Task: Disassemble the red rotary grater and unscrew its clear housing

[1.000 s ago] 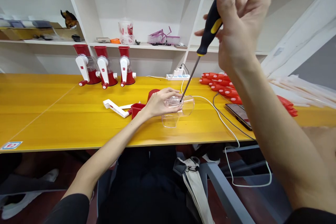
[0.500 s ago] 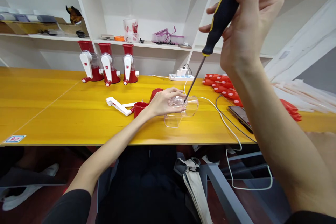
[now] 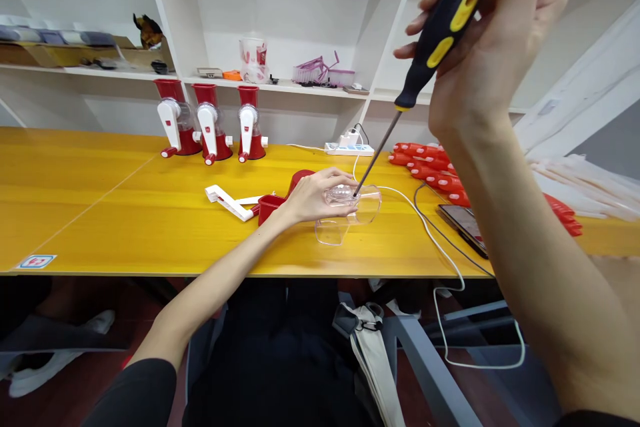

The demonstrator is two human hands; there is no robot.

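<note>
My right hand [image 3: 495, 47], raised at the upper right, is closed around the black and yellow handle of a screwdriver [image 3: 440, 40]. The long shaft slants down to the left, and its tip meets a clear plastic housing [image 3: 369, 205] on the table. Fingers of my left hand [image 3: 320, 197] grip that housing from the left, beside the tip. Whether a screw sits under the tip I cannot tell. Close by my left wrist lie a red plastic part [image 3: 270, 207], another red part [image 3: 300, 178] behind it, and a white crank handle [image 3: 229, 203].
Three red and white rotary graters [image 3: 210, 127] stand at the back left. A power strip [image 3: 349, 148], white cable [image 3: 415, 210], phone [image 3: 465, 225] and stacked red handles [image 3: 430, 170] lie toward the right. Shelves behind hold a clear cup [image 3: 254, 60] and purple parts [image 3: 320, 70].
The screwdriver handle has turned, so its yellow inlays now face me, and my right hand has shifted slightly right. My left hand still holds the housing.
</note>
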